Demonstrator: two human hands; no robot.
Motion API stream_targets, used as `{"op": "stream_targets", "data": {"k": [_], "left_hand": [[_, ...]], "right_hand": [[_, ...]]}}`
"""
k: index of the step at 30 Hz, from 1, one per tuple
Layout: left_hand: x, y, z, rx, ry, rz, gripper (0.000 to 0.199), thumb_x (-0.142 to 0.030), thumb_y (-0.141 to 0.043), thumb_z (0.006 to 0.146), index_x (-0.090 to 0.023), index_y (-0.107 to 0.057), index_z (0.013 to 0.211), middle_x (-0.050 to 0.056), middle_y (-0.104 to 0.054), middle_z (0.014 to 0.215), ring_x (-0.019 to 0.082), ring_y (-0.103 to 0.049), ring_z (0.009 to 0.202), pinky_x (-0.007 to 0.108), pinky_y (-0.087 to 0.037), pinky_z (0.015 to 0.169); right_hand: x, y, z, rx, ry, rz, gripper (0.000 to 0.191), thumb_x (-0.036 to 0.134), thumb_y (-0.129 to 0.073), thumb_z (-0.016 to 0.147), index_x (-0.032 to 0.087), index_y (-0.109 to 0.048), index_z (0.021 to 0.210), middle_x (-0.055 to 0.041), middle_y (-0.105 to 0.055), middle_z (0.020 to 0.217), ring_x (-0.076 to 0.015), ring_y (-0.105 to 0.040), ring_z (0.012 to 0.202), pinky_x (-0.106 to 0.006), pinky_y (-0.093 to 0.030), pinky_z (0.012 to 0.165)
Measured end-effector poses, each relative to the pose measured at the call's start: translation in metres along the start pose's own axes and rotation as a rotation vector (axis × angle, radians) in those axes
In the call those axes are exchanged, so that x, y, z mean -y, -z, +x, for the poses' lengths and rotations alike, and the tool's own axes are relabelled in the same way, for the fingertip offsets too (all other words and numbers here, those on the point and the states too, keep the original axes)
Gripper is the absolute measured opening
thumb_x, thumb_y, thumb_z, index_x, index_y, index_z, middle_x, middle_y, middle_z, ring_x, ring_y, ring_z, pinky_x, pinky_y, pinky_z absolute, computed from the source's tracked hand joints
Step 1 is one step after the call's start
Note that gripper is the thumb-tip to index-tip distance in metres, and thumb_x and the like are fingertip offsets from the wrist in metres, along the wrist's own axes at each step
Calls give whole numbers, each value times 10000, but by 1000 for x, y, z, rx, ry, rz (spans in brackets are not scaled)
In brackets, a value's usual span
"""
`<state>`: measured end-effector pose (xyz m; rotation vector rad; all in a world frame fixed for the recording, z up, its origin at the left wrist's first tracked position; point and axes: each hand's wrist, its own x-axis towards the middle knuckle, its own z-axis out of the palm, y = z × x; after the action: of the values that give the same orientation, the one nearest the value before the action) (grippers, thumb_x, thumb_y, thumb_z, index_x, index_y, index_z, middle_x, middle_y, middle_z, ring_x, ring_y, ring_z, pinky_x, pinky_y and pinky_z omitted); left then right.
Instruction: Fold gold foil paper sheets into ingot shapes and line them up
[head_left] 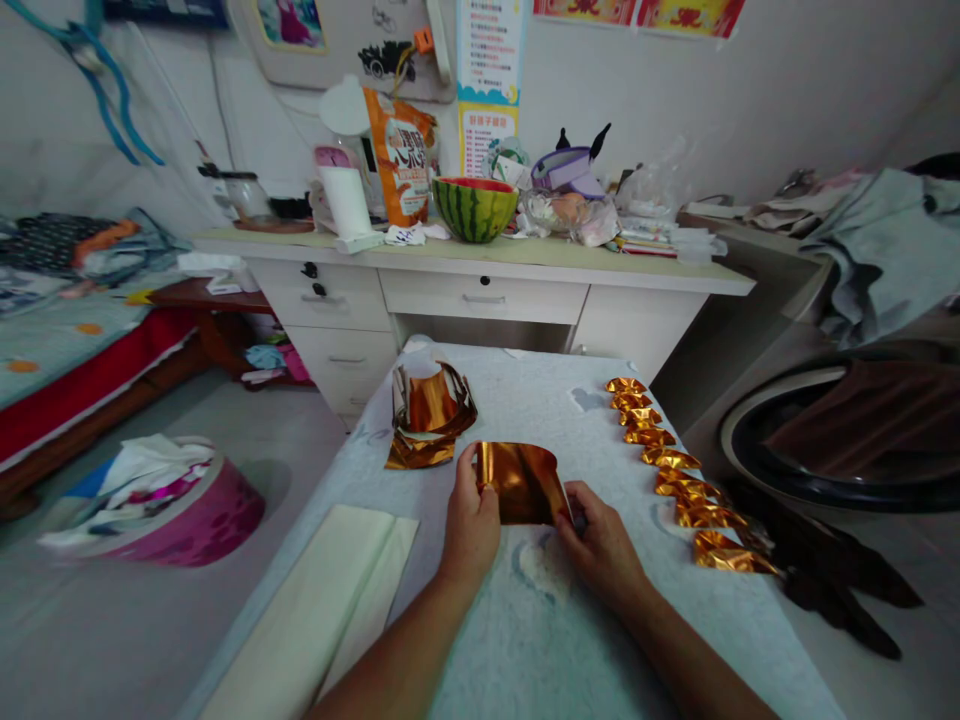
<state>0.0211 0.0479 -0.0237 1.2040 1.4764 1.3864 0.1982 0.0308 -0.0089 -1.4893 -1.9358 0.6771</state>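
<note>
A shiny gold foil sheet (525, 484) is held up over the cloth-covered table, bowed between my two hands. My left hand (474, 520) pinches its left edge, and my right hand (600, 540) grips its lower right corner. Beyond my left hand lies a stack of curled gold foil sheets (431, 405). Along the table's right side runs a row of folded gold foil pieces (671, 458), shaped like small ingots. Pale folded paper (322, 600) rests at the left, beside my left forearm.
The table (555, 620) reaches towards a white desk (484, 290), which carries a watermelon bowl (476, 210), an orange snack bag (401, 165) and several other items. A pink bin (187, 510) stands on the floor at left. A front-loading washer (787, 420) is at right.
</note>
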Motion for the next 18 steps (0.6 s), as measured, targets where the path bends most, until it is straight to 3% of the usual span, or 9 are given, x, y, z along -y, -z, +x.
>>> {"op": "stream_targets", "data": {"k": [7,11,14,18], "left_hand": [[-4,-2,4,-9,12,-72,499,-91,-417,803,-210,-424,1287,67,-650,1089,186,-640,989,357,-496,907],[-8,-2,6,15,-36,-152,452,-109,-443,805,-199,-479,1246,65,-653,1124,180,-634,1007,327,-495,895],[-8,1,7,18,-53,-58,328,-156,-490,806,-184,-591,1116,50,-686,1022,182,-646,916,303,-505,822],[-4,5,10,-9,-10,35,232,-245,-538,812,-170,-648,1001,27,-701,839,172,-644,748,275,-503,695]], "right_hand": [[-5,2,0,-11,45,49,183,177,-464,808,198,-577,950,-7,-609,802,-166,-552,727,-262,-419,664],[-6,5,0,-70,92,117,191,133,-481,756,199,-604,887,-12,-594,802,-163,-539,741,-255,-409,662],[-10,4,0,-129,120,153,214,114,-481,734,197,-616,879,-9,-579,798,-153,-523,718,-245,-394,638],[-16,0,-3,-118,16,273,275,118,-484,745,196,-623,969,17,-610,737,-129,-522,612,-225,-391,578]]}}
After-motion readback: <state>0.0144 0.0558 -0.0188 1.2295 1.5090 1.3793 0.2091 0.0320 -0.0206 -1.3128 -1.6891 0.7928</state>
